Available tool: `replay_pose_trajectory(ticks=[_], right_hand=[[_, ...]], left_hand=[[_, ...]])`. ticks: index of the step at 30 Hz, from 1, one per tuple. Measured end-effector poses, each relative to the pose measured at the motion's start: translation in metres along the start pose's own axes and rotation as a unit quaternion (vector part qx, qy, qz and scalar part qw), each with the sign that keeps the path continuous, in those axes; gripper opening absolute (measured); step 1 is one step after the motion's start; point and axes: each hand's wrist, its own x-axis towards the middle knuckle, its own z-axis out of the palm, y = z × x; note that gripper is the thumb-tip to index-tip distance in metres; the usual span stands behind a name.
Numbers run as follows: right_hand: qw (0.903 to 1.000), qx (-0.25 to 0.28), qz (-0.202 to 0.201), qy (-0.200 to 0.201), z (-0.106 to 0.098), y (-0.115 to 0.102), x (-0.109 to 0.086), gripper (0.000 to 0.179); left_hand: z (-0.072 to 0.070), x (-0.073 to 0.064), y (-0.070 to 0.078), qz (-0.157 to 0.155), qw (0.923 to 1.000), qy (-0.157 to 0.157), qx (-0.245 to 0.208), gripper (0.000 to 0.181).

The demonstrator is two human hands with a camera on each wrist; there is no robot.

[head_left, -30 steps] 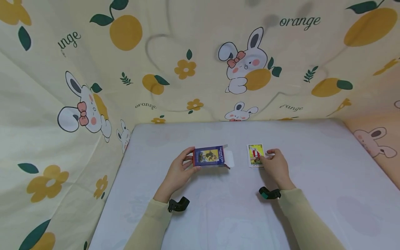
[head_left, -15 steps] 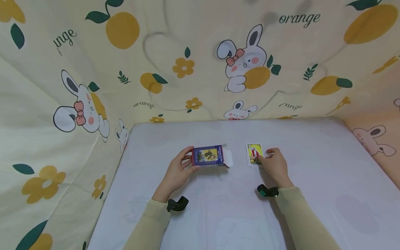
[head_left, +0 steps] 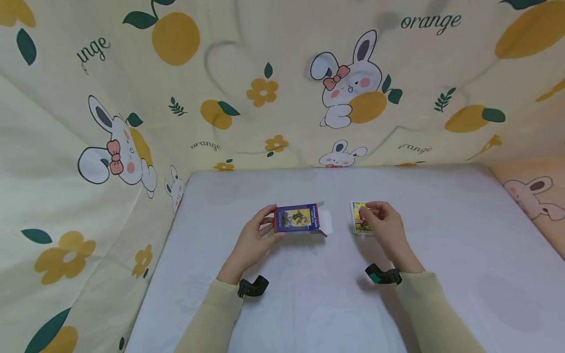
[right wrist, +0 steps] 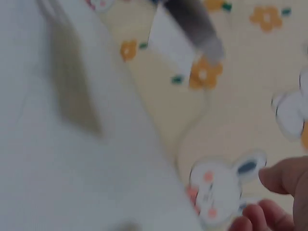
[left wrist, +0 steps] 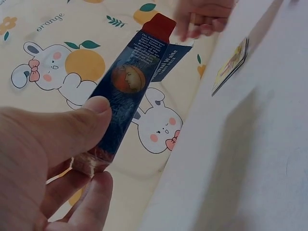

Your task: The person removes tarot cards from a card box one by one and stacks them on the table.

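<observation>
A blue tarot card box (head_left: 296, 218) is gripped at its closed end by my left hand (head_left: 253, 238), thumb on one narrow side. In the left wrist view, the box (left wrist: 126, 79) is tilted, its thumb-side wall towards the camera and its end flaps open. My right hand (head_left: 388, 230) hovers over a small stack of picture cards (head_left: 358, 228), partly hiding it. As the left wrist view shows, the stack (left wrist: 232, 66) lies on the table, apart from that hand (left wrist: 207, 17). The right fingers (right wrist: 276, 219) are loosely bent with nothing between them.
A white-covered table (head_left: 309, 294) lies under both hands. Behind it and at the sides hangs a cloth (head_left: 265, 49) printed with rabbits and oranges. A black wrist camera (head_left: 253, 286) sits on the left wrist, another camera (head_left: 383, 274) on the right.
My right hand has come off the right edge of the card stack and shifted slightly left and up over it. The left hand and the box have stayed nearly still.
</observation>
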Motion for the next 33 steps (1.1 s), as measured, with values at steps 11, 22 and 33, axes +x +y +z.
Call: replay_pose_trajectory(ticks=[11, 22, 33], right_hand=[[0.9907, 0.024, -0.043, -0.127, 0.041, -0.035, -0.014, 0.047], [0.9858, 0.019, -0.045, -0.161, 0.058, -0.033, -0.013, 0.034], [0.9855, 0.026, -0.039, -0.163, 0.066, -0.031, -0.014, 0.022]], left_hand=[[0.001, -0.002, 0.003, -0.004, 1.0000, -0.004, -0.005, 0.073], [0.001, -0.002, 0.004, -0.002, 1.0000, -0.008, 0.002, 0.074], [0.003, -0.003, 0.005, 0.007, 0.9998, -0.019, 0.002, 0.072]])
